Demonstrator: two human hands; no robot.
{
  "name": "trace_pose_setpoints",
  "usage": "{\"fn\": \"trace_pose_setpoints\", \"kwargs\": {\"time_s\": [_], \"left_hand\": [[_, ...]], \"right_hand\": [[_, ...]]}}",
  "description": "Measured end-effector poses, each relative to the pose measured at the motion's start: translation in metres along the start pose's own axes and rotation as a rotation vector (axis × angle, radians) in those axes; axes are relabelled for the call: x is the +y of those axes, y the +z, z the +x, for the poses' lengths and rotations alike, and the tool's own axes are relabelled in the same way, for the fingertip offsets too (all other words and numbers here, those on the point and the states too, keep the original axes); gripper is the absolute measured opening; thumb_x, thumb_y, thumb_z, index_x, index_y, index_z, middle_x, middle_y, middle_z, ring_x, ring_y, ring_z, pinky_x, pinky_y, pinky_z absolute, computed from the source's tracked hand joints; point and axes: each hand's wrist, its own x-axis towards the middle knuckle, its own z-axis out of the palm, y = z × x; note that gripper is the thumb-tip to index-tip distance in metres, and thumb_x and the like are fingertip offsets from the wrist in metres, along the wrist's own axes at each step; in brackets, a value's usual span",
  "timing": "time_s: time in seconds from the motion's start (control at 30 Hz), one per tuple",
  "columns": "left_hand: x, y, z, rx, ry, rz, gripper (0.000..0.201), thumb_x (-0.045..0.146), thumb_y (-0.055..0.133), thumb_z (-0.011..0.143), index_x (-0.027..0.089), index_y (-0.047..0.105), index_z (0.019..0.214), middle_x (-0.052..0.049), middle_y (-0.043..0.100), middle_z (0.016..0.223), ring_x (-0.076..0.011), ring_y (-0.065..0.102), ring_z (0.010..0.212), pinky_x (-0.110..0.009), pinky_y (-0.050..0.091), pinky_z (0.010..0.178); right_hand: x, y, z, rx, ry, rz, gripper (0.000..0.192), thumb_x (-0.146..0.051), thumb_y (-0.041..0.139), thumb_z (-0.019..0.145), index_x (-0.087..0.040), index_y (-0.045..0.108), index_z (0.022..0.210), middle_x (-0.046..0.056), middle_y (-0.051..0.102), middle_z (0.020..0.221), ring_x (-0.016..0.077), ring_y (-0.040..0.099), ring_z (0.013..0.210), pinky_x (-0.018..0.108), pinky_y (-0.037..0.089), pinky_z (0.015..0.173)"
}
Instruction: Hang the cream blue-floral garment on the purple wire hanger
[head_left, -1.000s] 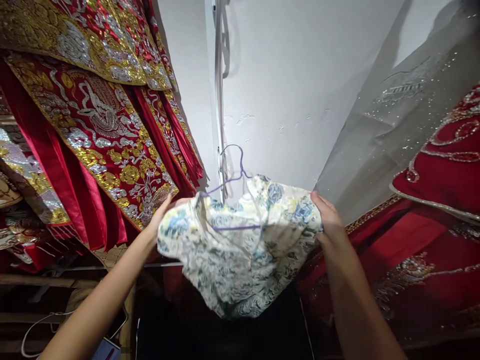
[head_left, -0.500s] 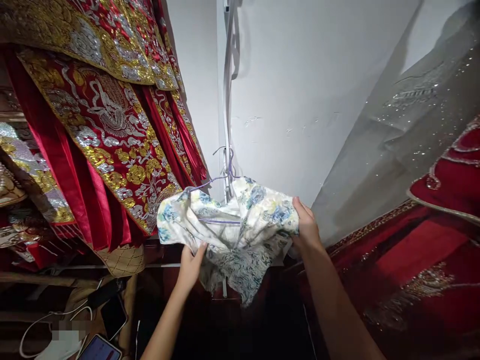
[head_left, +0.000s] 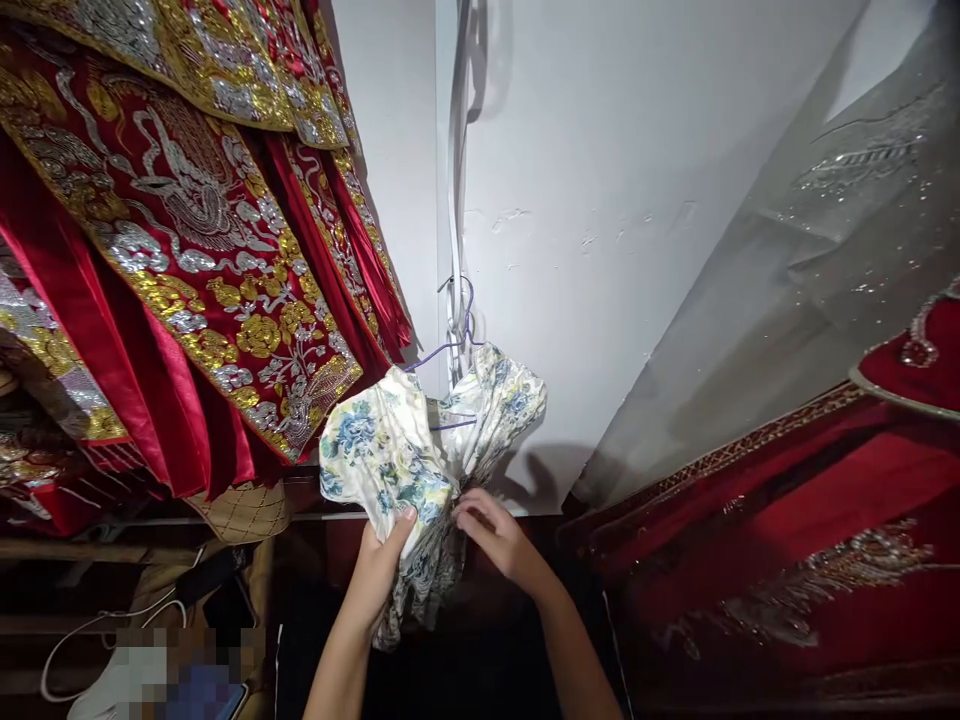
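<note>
Through the head camera I see a floral blouse (head_left: 367,440), cream with blue and yellow blooms, just below the centre of my view toward 7 o'clock. It hangs on a purple hanger (head_left: 469,318), whose hook is close to the centre, beside a white pole (head_left: 454,150) running up toward 12 o'clock; I cannot tell whether the hook is caught on it. My left hand (head_left: 386,560), at 7 o'clock, holds the blouse's front, thumb on top and the other fingers hidden behind the cloth. My right hand (head_left: 499,535), near 6 o'clock, has its bent fingers close together at the blouse's gathered front edge; I cannot tell whether they pinch it. Below the hands the cloth bunches into narrow folds. At 10 o'clock hangs a red costume (head_left: 259,335) thick with gold and silver embroidery. A pale wall (head_left: 585,130) fills 1 o'clock, sheer grey fabric (head_left: 750,290) slants at 2 o'clock, and a red garment (head_left: 832,480) spreads at 4 o'clock. A white cable (head_left: 46,665) loops at 8 o'clock.
</note>
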Motion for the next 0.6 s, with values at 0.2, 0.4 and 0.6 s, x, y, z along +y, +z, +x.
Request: {"fn": "trace_pose_setpoints", "kwargs": {"time_s": [0.2,0.4,0.6], "left_hand": [[0.014,-0.001,-0.017,-0.038,-0.100,-0.114,0.063,0.041,0.080,0.074,0.023,0.061,0.131,-0.011,0.069,0.125,-0.0305,0.065,0.117,-0.042,0.050,0.105],[0.009,0.001,-0.008,0.027,-0.003,-0.017,0.064,0.044,0.078,0.074,0.017,0.059,0.128,-0.015,0.068,0.122,-0.0344,0.063,0.118,-0.047,0.049,0.104],[-0.017,0.002,0.006,0.373,0.728,0.481,0.066,0.037,0.073,0.080,0.036,0.044,0.139,-0.009,0.046,0.142,-0.0304,0.044,0.134,-0.045,0.034,0.115]], "right_hand": [[-0.031,0.031,0.005,-0.117,-0.042,0.003,0.039,-0.056,0.054,0.092,-0.020,0.061,0.080,0.005,0.067,0.080,0.0227,0.063,0.082,0.035,0.049,0.079],[-0.048,0.016,-0.007,-0.045,-0.013,0.011,0.038,-0.051,0.055,0.092,-0.021,0.057,0.068,0.003,0.060,0.066,0.0187,0.055,0.065,0.031,0.043,0.063],[-0.046,0.010,-0.011,0.085,0.080,0.063,0.039,-0.054,0.060,0.087,-0.021,0.055,0.065,0.000,0.052,0.055,0.0161,0.046,0.054,0.030,0.036,0.054]]}}
